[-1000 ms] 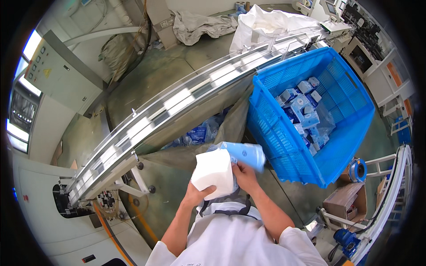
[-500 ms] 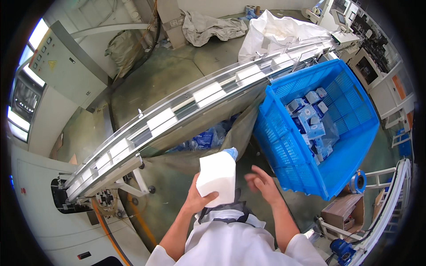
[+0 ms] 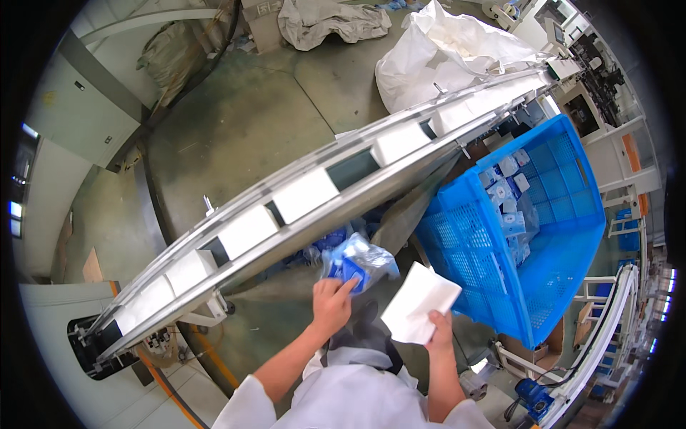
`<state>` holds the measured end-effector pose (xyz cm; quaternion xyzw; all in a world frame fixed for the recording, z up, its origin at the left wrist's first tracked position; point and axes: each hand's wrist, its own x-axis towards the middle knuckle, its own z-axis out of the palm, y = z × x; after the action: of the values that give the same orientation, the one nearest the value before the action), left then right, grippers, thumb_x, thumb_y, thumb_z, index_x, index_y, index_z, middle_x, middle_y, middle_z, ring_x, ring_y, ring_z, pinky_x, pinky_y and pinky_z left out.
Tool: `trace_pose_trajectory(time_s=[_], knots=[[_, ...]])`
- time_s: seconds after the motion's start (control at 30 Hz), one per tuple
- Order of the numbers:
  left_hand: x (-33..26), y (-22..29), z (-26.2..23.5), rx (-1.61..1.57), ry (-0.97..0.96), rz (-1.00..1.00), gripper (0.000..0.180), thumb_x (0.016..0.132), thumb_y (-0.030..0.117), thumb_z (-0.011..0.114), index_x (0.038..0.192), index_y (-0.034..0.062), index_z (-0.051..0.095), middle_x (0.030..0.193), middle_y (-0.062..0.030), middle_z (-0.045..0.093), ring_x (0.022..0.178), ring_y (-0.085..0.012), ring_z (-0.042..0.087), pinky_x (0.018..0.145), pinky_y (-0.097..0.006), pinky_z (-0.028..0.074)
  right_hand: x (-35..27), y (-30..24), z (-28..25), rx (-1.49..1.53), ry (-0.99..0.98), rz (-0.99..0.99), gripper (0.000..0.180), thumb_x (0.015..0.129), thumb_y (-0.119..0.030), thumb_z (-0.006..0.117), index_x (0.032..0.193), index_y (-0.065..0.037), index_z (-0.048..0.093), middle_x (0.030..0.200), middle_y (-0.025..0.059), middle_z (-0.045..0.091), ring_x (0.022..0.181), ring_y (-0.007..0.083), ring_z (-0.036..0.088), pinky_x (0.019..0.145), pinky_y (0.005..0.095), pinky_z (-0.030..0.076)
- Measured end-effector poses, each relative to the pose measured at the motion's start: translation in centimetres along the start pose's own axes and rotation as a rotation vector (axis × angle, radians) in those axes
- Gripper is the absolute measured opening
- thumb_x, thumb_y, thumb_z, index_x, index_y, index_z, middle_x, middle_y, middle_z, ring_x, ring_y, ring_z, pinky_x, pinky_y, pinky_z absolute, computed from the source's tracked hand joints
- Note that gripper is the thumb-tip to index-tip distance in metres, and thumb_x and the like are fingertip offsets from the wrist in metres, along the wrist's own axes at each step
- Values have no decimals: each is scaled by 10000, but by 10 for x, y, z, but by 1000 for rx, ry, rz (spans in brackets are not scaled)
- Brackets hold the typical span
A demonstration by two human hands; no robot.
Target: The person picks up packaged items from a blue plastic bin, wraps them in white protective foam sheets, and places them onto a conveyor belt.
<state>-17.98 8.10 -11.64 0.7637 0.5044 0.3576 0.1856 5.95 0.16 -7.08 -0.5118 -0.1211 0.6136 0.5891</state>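
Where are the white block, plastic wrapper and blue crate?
White block [image 3: 416, 300]: head view, broad face.
Plastic wrapper [image 3: 359, 259]: head view, crumpled middle.
Blue crate [image 3: 468, 247]: head view, outer side wall.

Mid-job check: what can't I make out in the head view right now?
All in the head view:
- Right hand: most fingers are hidden behind the white rectangular paper block.
- Crumpled clear-and-blue plastic wrapper at the left hand: folds and blur hide whether anything is inside.
- Blue perforated plastic crate: its floor is partly hidden by its near wall and small blue-and-white packs.
- Print on those packs: too small.
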Motion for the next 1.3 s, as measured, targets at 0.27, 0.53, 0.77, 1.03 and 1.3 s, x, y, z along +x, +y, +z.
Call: trace_pose_trajectory(time_s=[0.27,0.53,0.77,1.03,1.3], knots=[[43,-192,184,234,-589,-730,507,913,309,480,1343,41,460,1375,-200,429,1292,-346,373,1070,-420,289,-36,18,-30,-280,375,137,896,642,-256,708,1381,19,282,1265,160,491,1129,302,533,928,417,474],[23,-260,256,242,-905,-880,531,926,346,462,1345,21,444,1398,-213,405,1317,-352,349,1083,-393,280,-57,72,-68,-273,424,213,584,793,-201,617,1309,7,440,1194,101,581,1077,223,560,909,363,452],[15,-189,166,-254,-855,-897,598,935,401,445,1364,-13,395,1413,-234,387,1339,-347,333,1097,-361,270,-18,25,-68,-211,153,112,810,654,-144,783,1329,25,369,1181,121,553,1074,222,553,932,356,440],[2,134,16,-1231,-507,-316,881,862,324,616,1468,-9,69,1461,-186,274,1356,-271,268,1095,-380,240,-54,-41,-15,-218,-193,-101,884,717,-110,688,1439,-13,187,1349,112,412,1252,217,403,1039,352,324],[-15,210,-14,-1084,-520,-520,815,833,126,631,1464,26,126,1384,-142,360,1266,-223,369,1054,-348,293,-106,-73,-35,-140,-462,-263,957,778,-124,594,1479,-30,-51,1475,130,227,1343,241,282,1100,372,219]])
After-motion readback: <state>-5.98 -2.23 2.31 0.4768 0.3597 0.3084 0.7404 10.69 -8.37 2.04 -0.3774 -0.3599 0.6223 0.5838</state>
